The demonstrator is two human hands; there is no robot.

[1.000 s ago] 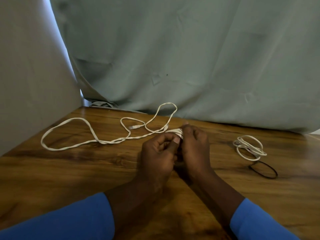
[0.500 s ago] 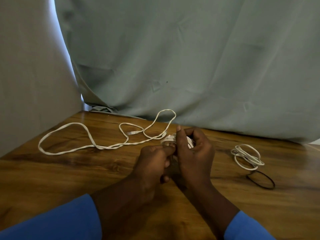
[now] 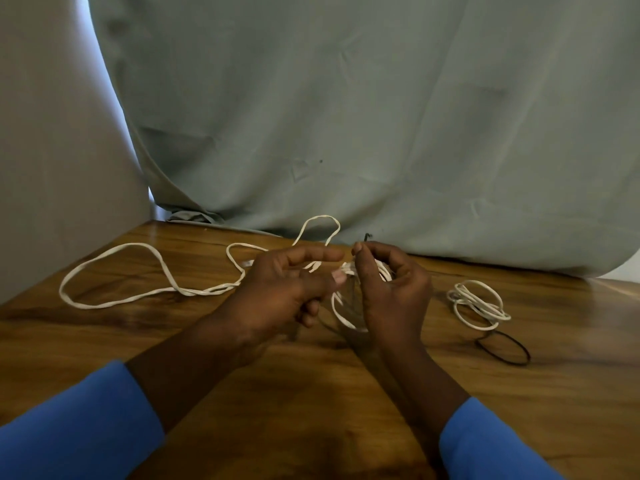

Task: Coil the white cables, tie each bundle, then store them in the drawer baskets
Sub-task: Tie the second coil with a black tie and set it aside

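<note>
A long white cable (image 3: 114,299) lies in loose loops across the left of the wooden table (image 3: 311,393). Its near end is wound into a small coil (image 3: 341,315). My right hand (image 3: 391,296) grips that coil with curled fingers, thumb up; a small dark tip shows above the thumb. My left hand (image 3: 287,289) is just left of the coil. Its forefinger is stretched out, and the strand runs between forefinger and thumb, the thumb tip against the coil. A second white cable (image 3: 479,304) lies coiled at the right, with a black band (image 3: 505,348) touching its near side.
A pale green cloth (image 3: 381,116) hangs along the table's far edge. A beige panel (image 3: 52,150) closes off the left side. No drawer or basket is in view.
Both hands have lifted and parted slightly. The left forefinger has straightened out and a small coil now shows in the right hand. The loose loops have shifted a little.
</note>
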